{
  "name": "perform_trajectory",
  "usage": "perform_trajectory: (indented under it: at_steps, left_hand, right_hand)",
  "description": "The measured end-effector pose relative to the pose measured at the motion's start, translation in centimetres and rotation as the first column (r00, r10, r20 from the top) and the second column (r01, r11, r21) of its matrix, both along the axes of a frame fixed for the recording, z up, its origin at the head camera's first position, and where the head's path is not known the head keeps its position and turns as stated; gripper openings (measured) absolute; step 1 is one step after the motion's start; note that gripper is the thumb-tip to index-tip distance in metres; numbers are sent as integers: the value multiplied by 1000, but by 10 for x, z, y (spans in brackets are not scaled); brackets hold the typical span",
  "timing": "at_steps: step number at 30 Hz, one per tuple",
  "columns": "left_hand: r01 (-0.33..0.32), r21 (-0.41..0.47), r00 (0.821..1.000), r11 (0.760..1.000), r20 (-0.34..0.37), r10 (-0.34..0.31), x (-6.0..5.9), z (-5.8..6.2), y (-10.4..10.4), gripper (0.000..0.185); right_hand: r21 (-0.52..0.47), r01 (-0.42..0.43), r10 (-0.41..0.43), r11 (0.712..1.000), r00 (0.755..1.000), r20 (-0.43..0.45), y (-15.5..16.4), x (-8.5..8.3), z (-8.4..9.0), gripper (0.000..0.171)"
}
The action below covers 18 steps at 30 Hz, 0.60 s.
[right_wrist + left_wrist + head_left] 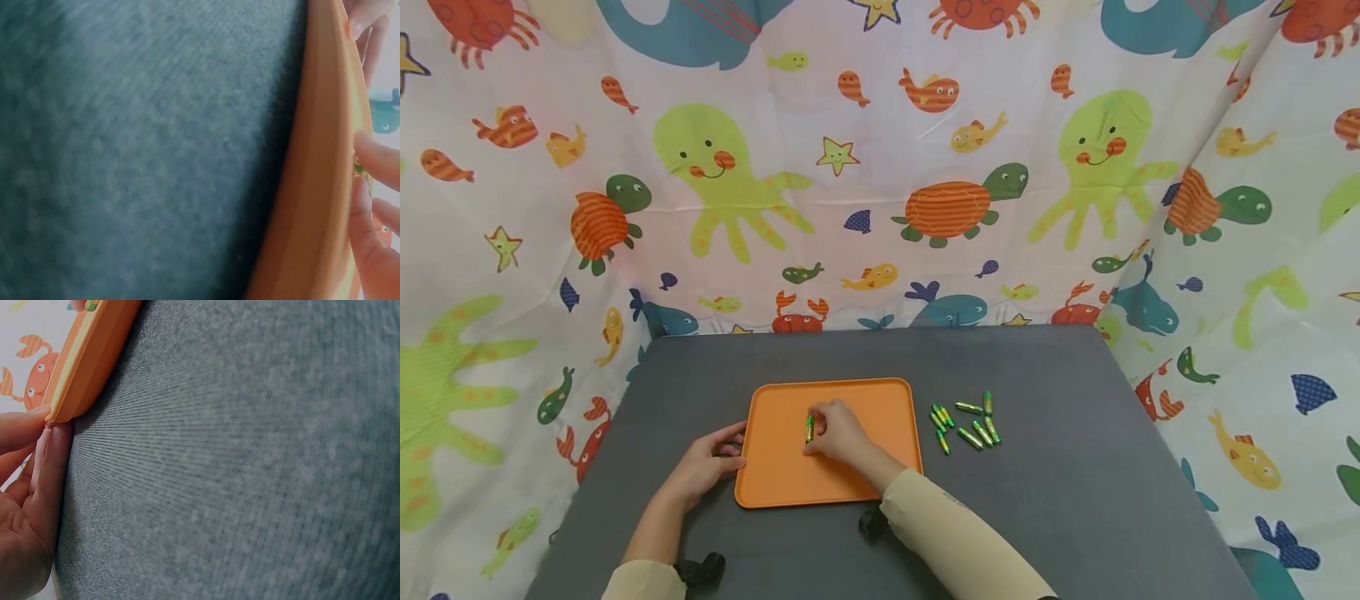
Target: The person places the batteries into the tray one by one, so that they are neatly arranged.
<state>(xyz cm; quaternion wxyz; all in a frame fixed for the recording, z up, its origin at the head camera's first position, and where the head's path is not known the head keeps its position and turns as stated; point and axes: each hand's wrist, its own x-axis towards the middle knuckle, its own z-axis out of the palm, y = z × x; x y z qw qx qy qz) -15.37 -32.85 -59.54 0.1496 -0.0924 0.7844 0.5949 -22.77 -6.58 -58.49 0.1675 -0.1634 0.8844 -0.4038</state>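
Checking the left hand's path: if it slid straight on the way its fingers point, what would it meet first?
The left hand already touches the orange tray at its left rim, so it would push the tray itself; the battery lies farther on, probably.

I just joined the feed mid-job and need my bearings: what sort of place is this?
Most likely a staged recording booth rather than a home or workshop: a grey table closed in on three sides by a sea-creature print cloth, with only an orange tray and loose green batteries set out.

sea-creature curtain behind grey table
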Motion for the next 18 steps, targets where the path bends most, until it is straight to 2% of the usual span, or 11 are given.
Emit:
perform_trajectory:
  at_steps: [4, 9, 12, 18]
  left_hand:
    - [-12, -1, 1000, 1000, 11, 12, -2, -1, 1, 70]
    - [-5, -8, 1000, 1000, 8, 5, 0, 0, 1, 70]
    - [0, -17, 1000, 1000, -4, 0, 1, 1, 1, 69]
    - [-1, -1, 1000, 1000, 14, 1, -3, 3, 2, 69]
  right_hand:
    - [-41, 29, -30, 999, 999, -11, 6, -1, 4, 70]
    - [-146, 58, -61, 988, 998, -18, 15, 0, 13, 66]
    - [-196, 62, -66, 979, 998, -12, 22, 2, 23, 65]
    - [-249, 99, -107, 963, 994, -19, 44, 2, 46, 58]
